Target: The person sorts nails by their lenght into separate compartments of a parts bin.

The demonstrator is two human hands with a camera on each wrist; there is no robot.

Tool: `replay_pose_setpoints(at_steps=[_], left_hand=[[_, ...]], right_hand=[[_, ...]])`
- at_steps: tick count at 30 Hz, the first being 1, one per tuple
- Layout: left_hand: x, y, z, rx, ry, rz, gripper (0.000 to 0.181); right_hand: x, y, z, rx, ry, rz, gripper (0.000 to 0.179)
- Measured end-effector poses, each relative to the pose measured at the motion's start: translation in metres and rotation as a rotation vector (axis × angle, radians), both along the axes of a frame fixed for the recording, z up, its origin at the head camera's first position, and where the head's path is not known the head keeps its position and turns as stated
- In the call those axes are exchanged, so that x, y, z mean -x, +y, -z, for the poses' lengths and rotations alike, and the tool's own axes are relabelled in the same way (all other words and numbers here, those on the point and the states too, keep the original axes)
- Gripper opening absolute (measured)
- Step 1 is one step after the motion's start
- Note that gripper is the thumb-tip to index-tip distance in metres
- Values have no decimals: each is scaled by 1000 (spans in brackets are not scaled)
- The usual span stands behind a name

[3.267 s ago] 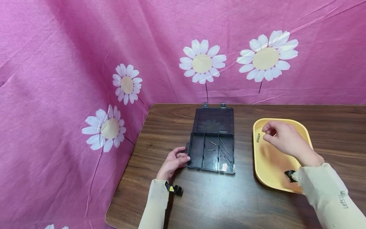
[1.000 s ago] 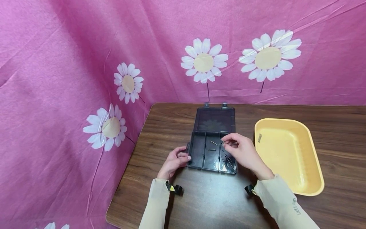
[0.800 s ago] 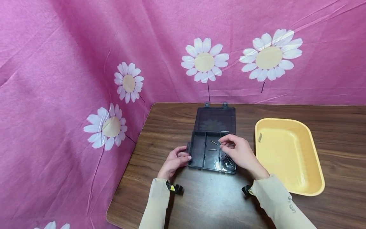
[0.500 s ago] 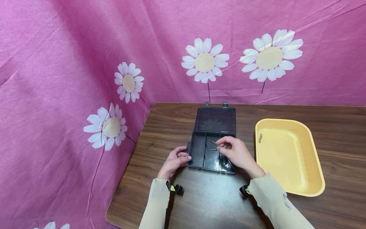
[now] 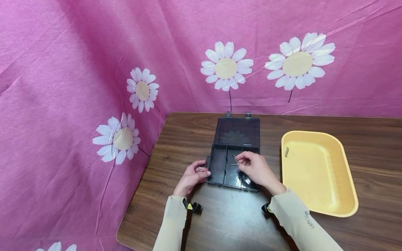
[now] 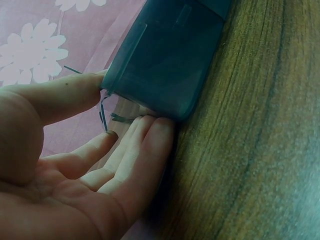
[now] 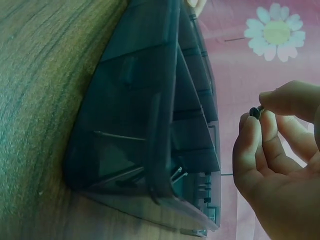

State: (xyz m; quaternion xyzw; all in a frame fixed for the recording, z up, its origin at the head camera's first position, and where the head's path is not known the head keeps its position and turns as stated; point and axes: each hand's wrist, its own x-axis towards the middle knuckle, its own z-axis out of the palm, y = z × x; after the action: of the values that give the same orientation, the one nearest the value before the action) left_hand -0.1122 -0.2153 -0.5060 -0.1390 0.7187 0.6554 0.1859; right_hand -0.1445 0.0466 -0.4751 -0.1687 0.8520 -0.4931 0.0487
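A dark translucent compartment box (image 5: pixel 217 165) lies with its lid (image 5: pixel 238 129) folded back. My left hand (image 5: pixel 191 178) holds its left side, thumb at the rim and fingertips low against the wall, as the left wrist view shows. Over the middle compartment, my right hand (image 5: pixel 257 170) pinches a small screw (image 7: pixel 256 112) between thumb and fingers, dark head showing in the right wrist view. Below it a short screw (image 5: pixel 233 165) lies in that compartment. Long thin nails (image 7: pixel 120 136) show through the wall of the right compartment, which my right hand partly covers in the head view.
To the right stands a yellow tray (image 5: pixel 314 174) with a small brass-coloured piece (image 5: pixel 287 152) near its left wall. The wooden table (image 5: pixel 226 223) meets a pink daisy-print cloth (image 5: pixel 176 52) at the back and left.
My right hand has come left from the yellow tray, across the box's right compartment, to above the middle one, still pinching the screw. My left hand has stayed on the box.
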Motion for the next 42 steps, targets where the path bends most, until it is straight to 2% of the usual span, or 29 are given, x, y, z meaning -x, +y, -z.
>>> replay_pose_setpoints(at_steps=[9, 14, 23, 31, 42], left_hand=[[0, 2, 3, -6, 13, -4, 59], [1, 2, 2, -1, 17, 0, 59], [1, 2, 3, -3, 15, 1, 58], [0, 1, 3, 0, 18, 5, 58], [0, 1, 2, -2, 16, 1, 59]], right_hand=[[2, -4, 2, -35, 77, -43, 19], [3, -6, 4, -62, 88, -71, 19], [4, -10, 11, -116, 121, -88, 17], [3, -13, 11, -197, 190, -123, 15], [3, -17, 14, -254, 245, -129, 11]])
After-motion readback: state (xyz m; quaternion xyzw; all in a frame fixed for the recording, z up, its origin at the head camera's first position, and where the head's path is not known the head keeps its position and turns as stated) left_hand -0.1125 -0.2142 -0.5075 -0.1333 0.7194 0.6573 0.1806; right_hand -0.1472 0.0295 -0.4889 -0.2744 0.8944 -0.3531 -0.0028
